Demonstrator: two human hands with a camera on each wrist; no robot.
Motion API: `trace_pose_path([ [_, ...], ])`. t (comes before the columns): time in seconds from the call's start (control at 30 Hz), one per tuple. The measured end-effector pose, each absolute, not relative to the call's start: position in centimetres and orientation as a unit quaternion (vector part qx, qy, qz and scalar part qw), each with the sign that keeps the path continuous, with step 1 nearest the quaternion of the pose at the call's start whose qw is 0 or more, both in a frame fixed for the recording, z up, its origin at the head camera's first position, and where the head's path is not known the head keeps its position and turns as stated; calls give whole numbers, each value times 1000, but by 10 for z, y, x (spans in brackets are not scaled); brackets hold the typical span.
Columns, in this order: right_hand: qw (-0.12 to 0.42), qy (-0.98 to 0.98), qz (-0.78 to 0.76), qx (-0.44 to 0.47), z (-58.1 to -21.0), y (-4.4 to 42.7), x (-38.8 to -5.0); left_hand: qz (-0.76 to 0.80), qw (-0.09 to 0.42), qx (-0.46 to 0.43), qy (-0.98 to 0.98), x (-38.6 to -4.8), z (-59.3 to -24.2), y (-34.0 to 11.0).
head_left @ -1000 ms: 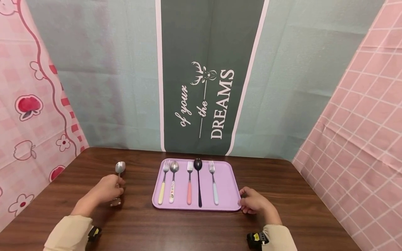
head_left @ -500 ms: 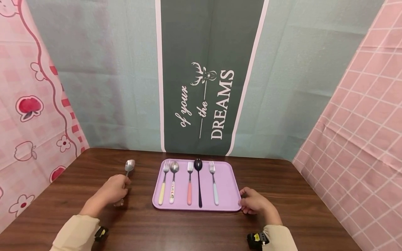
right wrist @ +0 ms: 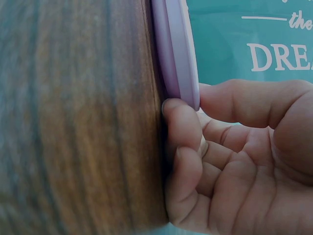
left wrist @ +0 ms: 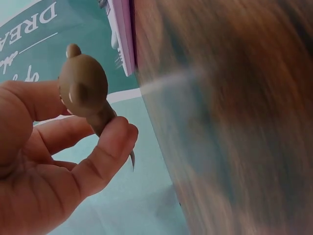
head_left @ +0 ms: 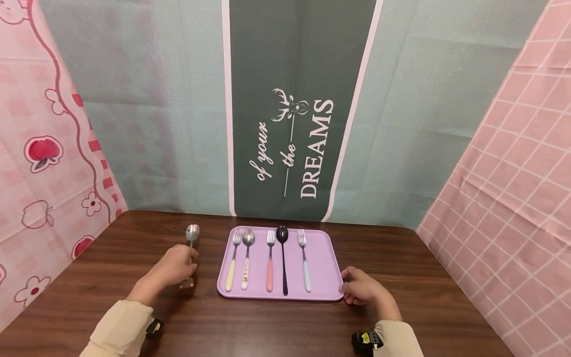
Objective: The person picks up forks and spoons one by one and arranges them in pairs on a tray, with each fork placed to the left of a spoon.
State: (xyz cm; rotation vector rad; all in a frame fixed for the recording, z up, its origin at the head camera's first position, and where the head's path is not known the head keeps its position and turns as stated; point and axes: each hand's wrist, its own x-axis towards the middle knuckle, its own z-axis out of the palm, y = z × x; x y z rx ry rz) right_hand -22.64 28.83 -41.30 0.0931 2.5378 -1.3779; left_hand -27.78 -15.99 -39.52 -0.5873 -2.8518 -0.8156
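My left hand (head_left: 175,265) pinches a metal spoon (head_left: 192,232) by its handle, left of the tray, bowl pointing away from me. In the left wrist view the handle's end is a brown animal head with round ears (left wrist: 83,83), between thumb and fingers. A purple tray (head_left: 323,263) lies on the table. At its near right corner my right hand (head_left: 360,286) grips the rim, thumb on top and fingers below. On the tray lie a yellow-handled fork (head_left: 231,270), a spoon with a patterned white handle (head_left: 246,267), a pink-handled fork (head_left: 269,270), a black spoon (head_left: 283,248) and a light-blue-handled fork (head_left: 305,263).
The dark wooden table (head_left: 250,327) spreads around the tray. A green-grey cloth with printed lettering (head_left: 290,144) hangs behind it. Pink cloths hang on the left (head_left: 44,188) and right (head_left: 513,223).
My left hand has carried the spoon rightward, closer to the tray. The right hand and the tray have stayed where they were.
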Motion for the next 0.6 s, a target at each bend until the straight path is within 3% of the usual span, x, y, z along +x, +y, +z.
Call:
trace_pose_path([
  [0.6, 120, 874, -469, 36, -411, 286, -225, -289, 66, -211, -931, -279, -391, -134],
])
